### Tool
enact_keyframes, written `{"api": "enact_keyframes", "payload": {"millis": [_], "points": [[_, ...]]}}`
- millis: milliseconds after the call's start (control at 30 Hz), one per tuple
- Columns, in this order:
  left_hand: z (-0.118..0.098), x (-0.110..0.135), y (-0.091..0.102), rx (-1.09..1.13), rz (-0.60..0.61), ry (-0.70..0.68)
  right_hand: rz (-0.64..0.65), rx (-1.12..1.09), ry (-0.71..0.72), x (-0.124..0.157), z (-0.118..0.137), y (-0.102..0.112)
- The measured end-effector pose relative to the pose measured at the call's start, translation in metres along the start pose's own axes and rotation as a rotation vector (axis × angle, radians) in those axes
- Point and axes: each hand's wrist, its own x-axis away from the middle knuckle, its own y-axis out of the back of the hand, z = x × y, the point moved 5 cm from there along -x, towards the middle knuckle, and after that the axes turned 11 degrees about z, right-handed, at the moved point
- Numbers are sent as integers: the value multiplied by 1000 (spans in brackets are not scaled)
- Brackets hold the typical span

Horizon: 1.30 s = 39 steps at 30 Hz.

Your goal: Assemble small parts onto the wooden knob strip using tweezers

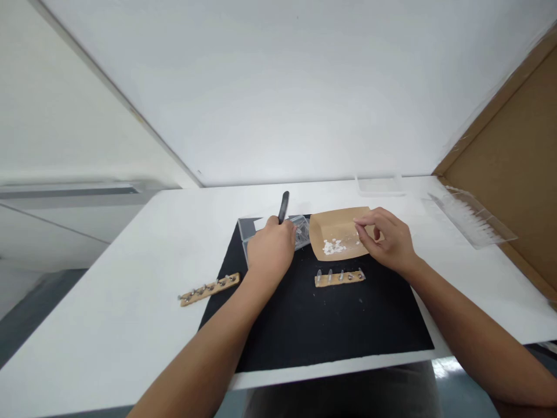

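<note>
My left hand (272,247) is closed round a dark slim tool (284,206) whose end sticks up past my fingers. It rests over a clear plastic box (300,229) at the back of a black mat (313,313). My right hand (387,239) pinches its fingertips together over a brown paper tray (337,223) that holds small white bits (334,247); what it pinches is too small to name. A short wooden strip with several screws (340,277) lies on the mat just in front of the tray.
A second wooden strip with screws (209,288) lies across the mat's left edge on the white table (130,302). A clear lid (472,217) and a clear tray (379,184) sit at the back right. A brown board (513,174) stands at the right.
</note>
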Motion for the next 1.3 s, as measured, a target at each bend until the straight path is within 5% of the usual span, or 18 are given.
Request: {"api": "enact_keyframes", "payload": {"millis": [133,333,633,867,1000,1300], "points": [[-12,6,6,41,-107,-126,16,2,-13,0,-1,-2],[-21,10,-10,268,-141,-346,38,10,-65,-1,0,-3],[-33,15,-21,295,-195,-435,40,13,-97,3,-1,-11],[-37,30,-9,329,-463,-491,28,-63,-125,-1,-1,-6],[-35,29,-11,423,-457,-483,37,-77,-153,-1,0,-6],[-49,35,-9,466,-468,-717,1,-58,-221,1,-3,-6]]}}
